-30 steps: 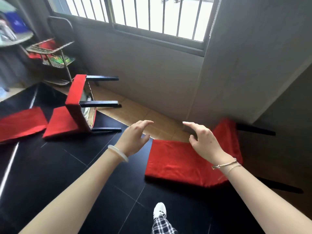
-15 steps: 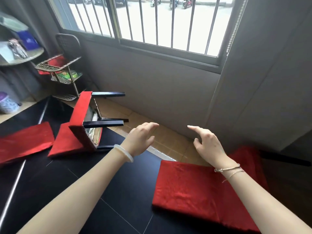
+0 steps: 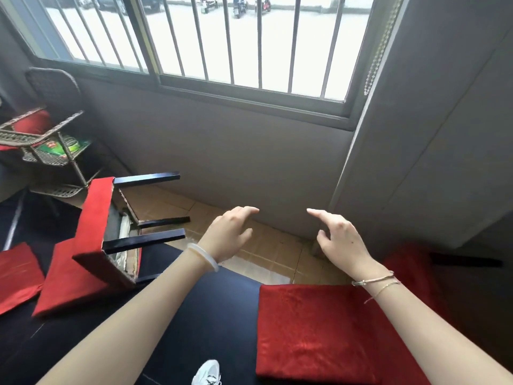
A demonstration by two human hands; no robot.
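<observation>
Below the barred window (image 3: 222,37), both hands hang in the air over the strip of tan floor tiles (image 3: 272,245), holding nothing. The left hand (image 3: 227,234) and the right hand (image 3: 341,240) are well apart, palms down, fingers loosely spread and slightly bent. The red velvet-covered stool with black wooden legs (image 3: 313,329) lies on its side on the glossy black floor (image 3: 208,315) at the lower right, its cushioned seat facing the camera and 1 black leg (image 3: 466,263) pointing right. It sits under the right forearm, and neither hand touches it

1 second ago the right hand was down at the stool's far edge, fingers close to it. Since then both hands have risen and moved forward past it, and the view has tilted up toward the window. That looks like a reach reset rather than a grip made: the stool is not yet gripped or righted, so that work remains

A 2nd red stool (image 3: 91,240) lies tipped over at the left beside a flat red cushion (image 3: 16,276), with a wicker rack (image 3: 41,140) behind them
</observation>
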